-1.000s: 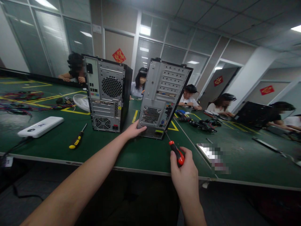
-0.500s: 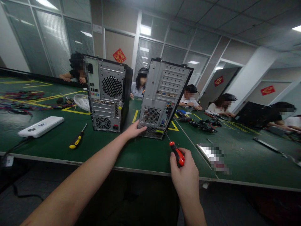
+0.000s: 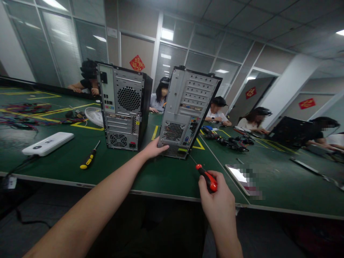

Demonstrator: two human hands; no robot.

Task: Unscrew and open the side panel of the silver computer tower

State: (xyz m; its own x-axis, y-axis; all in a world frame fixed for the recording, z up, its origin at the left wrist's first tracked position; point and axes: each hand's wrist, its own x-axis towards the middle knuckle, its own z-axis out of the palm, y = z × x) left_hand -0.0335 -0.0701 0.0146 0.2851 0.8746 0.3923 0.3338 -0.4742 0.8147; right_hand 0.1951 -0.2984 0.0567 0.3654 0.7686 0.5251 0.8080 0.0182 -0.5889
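A grey computer tower [image 3: 176,104] stands with its rear panel toward me, leaning slightly in view. My left hand [image 3: 153,148] grips its lower left corner, thumb across the back panel and the other fingers mostly hidden along the side. In my right hand [image 3: 219,195] is a red and black screwdriver [image 3: 207,177], held closed around the handle. Its thin shaft points up and left toward the tower's lower right corner; I cannot tell whether the tip touches. A second computer tower [image 3: 122,118] stands to the left, its rear also facing me.
On the green table [image 3: 161,181] lie a yellow and black screwdriver [image 3: 88,160], a white power bank [image 3: 48,144] with a cable, and a phone [image 3: 239,178]. Black cables [image 3: 232,141] and a white basket [image 3: 94,115] sit farther back. Several people sit beyond.
My right hand and the red screwdriver have moved slightly right and down, away from the tower's corner. My left hand stays on the tower.
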